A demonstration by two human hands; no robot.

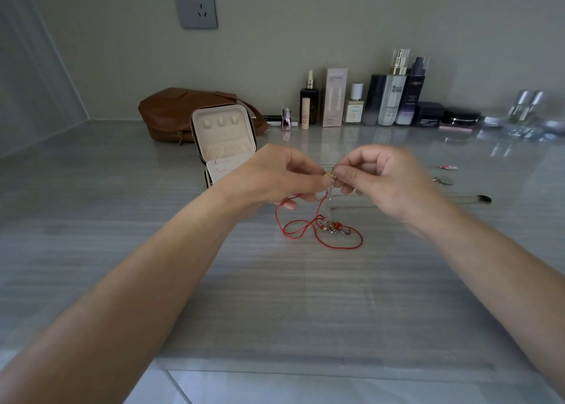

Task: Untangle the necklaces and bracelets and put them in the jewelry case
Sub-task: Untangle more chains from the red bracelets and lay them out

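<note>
The left hand [269, 174] and right hand [388, 183] each pinch a small gold tangle [329, 176] between fingertips, just right of the open case [223, 131]. A red cord [305, 229] hangs from it to the table [305, 296]. Loops are best teased apart gently, never tugged.

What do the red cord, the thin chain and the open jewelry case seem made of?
The red cord looks like thread or nylon: matte, limp loops. The thin chain is likely metal: pale glint. The jewelry case has a cream velvety lining, perhaps faux suede, and zipper teeth round its rim.
</note>
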